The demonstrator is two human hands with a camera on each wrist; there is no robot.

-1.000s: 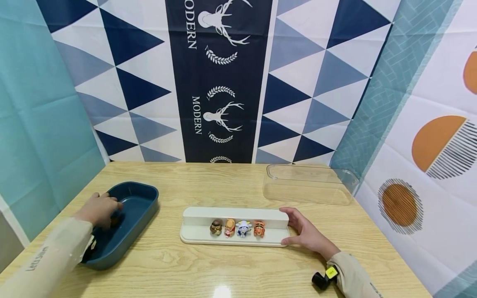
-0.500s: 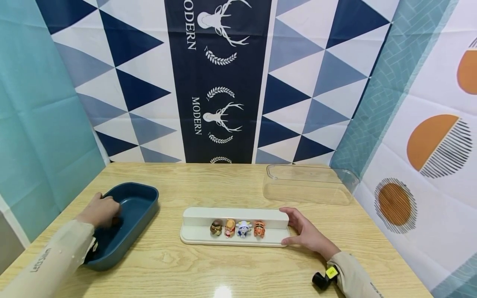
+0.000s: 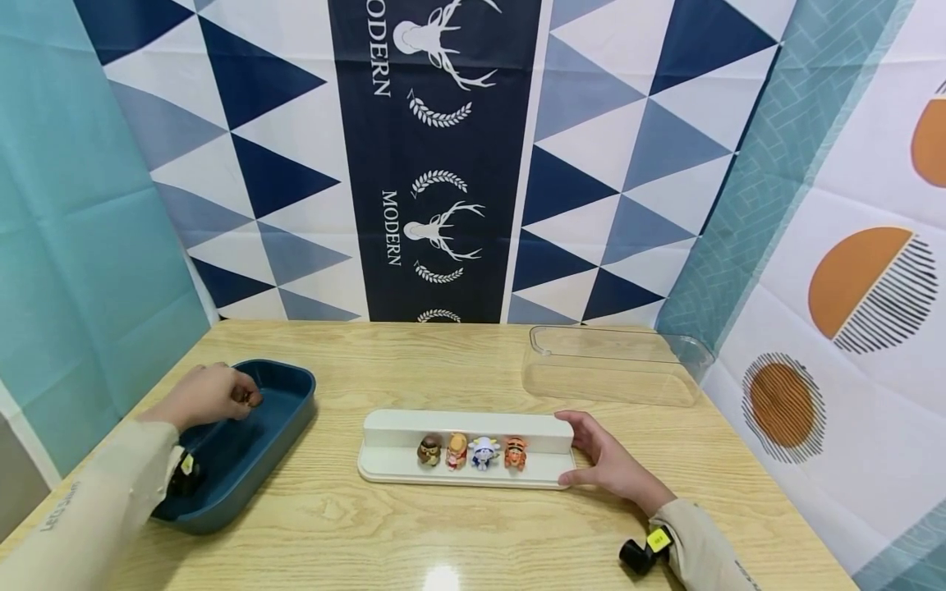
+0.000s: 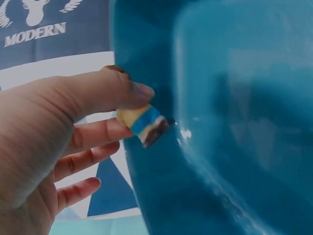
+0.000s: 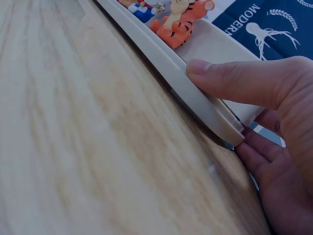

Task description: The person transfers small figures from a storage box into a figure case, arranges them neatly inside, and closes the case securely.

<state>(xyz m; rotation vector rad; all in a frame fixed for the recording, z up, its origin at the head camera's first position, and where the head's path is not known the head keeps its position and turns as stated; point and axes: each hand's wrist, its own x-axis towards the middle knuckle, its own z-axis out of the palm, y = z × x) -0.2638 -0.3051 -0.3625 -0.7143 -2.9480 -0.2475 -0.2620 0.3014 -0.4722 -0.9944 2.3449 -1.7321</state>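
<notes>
My left hand [image 3: 210, 396] is above the dark blue tub [image 3: 284, 427]. Between thumb and forefinger it pinches a small figurine [image 4: 146, 122], yellow and brown with a blue band; the fingers hide part of it. My right hand [image 3: 609, 464] grips the right end of a white stepped display stand [image 3: 392, 468]. In the right wrist view the thumb lies on the stand's edge, with the other fingers around its end. On the stand's lower step sit an owl figurine [image 3: 429, 451], a yellow and red figurine [image 3: 456, 451], a white and blue horned figurine [image 3: 484, 452] and an orange tiger figurine [image 3: 515, 453].
A clear plastic cover [image 3: 613, 377] lies at the table's back right. The wooden table [image 3: 355, 542] runs back to a patterned cloth wall [image 3: 436, 164]. Cloth also hangs at the left and right sides.
My left hand has risen from inside the tub and moved away from me, with a figurine now visible in its fingers. My right hand and the stand stay put.
</notes>
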